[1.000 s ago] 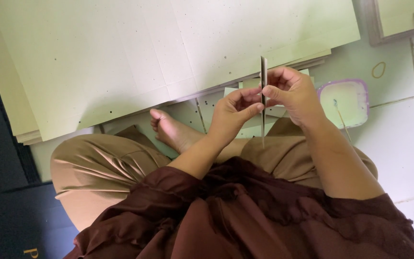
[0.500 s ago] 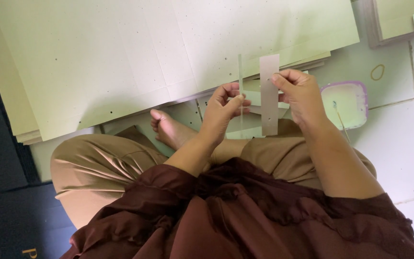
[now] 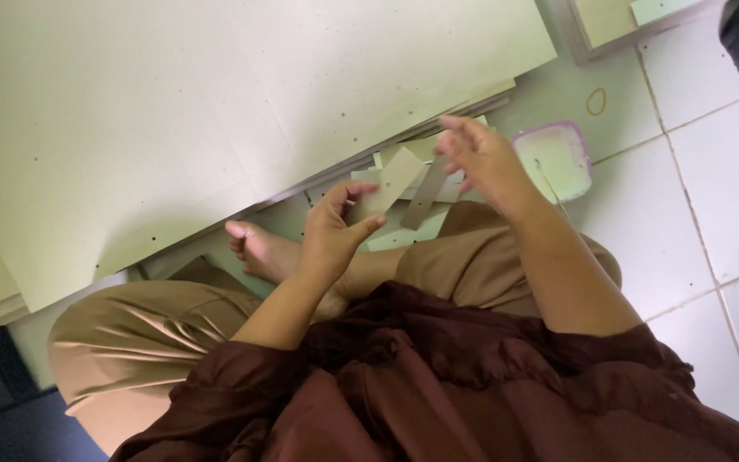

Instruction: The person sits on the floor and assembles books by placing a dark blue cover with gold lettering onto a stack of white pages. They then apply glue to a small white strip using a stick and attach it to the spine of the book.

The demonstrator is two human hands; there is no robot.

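Seated cross-legged on the white tiled floor (image 3: 712,171), in tan trousers and a dark maroon top. In the left hand (image 3: 335,231), a pale beige rectangular card strip (image 3: 391,181), pinched at its lower end between thumb and fingers, the grip clamped on it; long axis slanting up and to the right, toward the other hand. Just beside it, a darker grey narrow strip (image 3: 427,192), slanting the other way, its upper end at the fingers of the right hand (image 3: 481,158); fingers there spread, blurred, so cannot tell whether closed on the strip or only touching. Both strips close together, lower ends nearly meeting above the knee. Behind, a stack of large pale green cardboard sheets (image 3: 215,103). Right of the right hand, a small shallow tray with purple rim (image 3: 586,162), holding something whitish, with a thin stick lying in it.
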